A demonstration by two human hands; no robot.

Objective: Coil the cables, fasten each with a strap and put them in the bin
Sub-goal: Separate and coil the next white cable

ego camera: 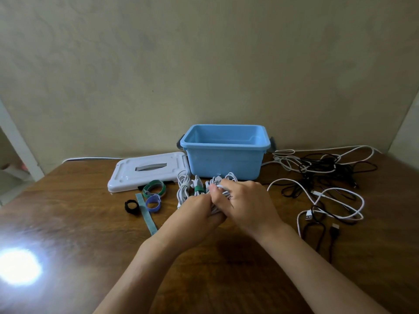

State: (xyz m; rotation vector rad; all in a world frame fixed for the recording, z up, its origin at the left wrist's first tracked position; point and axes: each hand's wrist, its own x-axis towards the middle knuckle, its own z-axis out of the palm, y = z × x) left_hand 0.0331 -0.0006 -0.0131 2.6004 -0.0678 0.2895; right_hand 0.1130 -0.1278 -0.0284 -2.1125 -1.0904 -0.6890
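My left hand (195,209) and my right hand (243,203) meet at the table's middle, both gripping a white coiled cable (223,185) between them. Just left of it lie two more white coils (184,185), one bound with a green strap (199,189). An empty blue bin (226,147) stands right behind the hands. Loose straps lie to the left: a green looped one (155,188), a purple one (153,203), a black one (131,206) and a flat teal strip (146,214).
The bin's white lid (145,174) lies flat left of the bin. A tangle of loose white and black cables (324,177) covers the right side of the wooden table (90,223). A wall stands close behind. Bright glare marks the front left.
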